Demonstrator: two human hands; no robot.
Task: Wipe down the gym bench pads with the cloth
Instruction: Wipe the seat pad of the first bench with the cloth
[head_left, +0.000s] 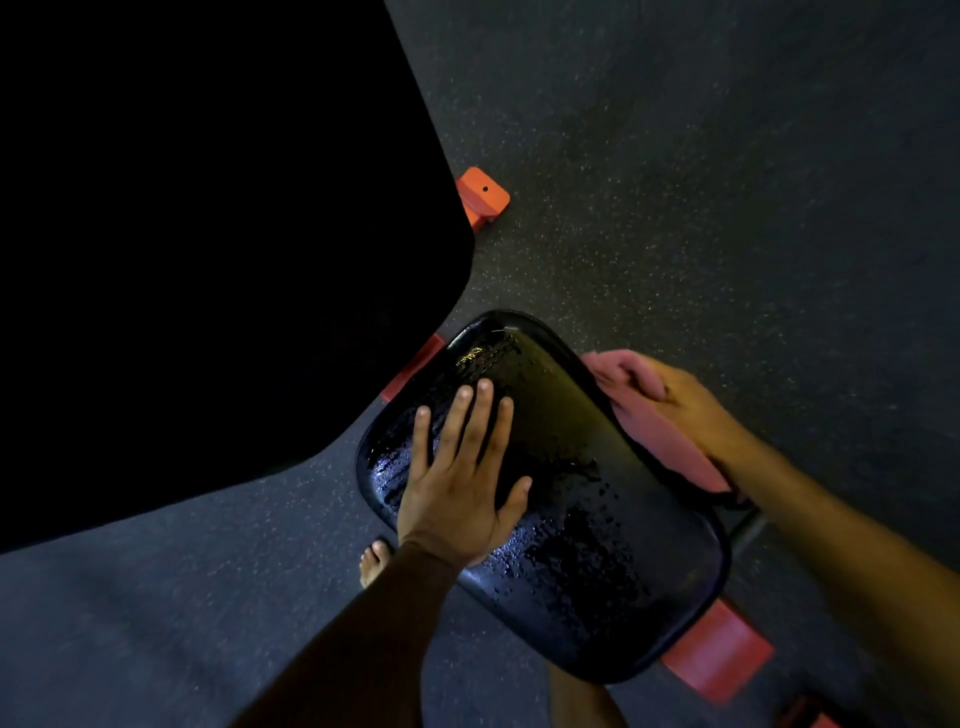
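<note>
Black vinyl seat pad (597, 519) sits centre-low in the head view, rounded rectangle, tilted diagonally, near corner lower right. Surface is wet: droplets and smears across the left half and the lower middle, a yellowish glint near the top edge.

Left hand (457, 483) lies flat on the pad's left portion, palm down, fingers straight and spread, thumb out to the right. It grasps nothing, just presses on the pad.

Right hand (675, 410) is at the pad's right edge, fingers curled over a pink cloth (660, 436). Cloth is bunched under the hand and hangs down the side of the pad, touching the edge. Hand and cloth are motion-blurred, so exact finger placement can't be resolved.

Large black backrest pad (208, 234) fills the upper left, too dark for any surface detail.

Red-orange frame parts: an end cap with a small dark hole (483, 197) just beside the backrest's right edge, a bar (410, 366) between the two pads, another section (719, 657) under the seat's lower right corner.

Bare foot (375, 561) on the dark speckled rubber floor (727, 182), just left of the seat.

No brand, label or legible writing anywhere.
</note>
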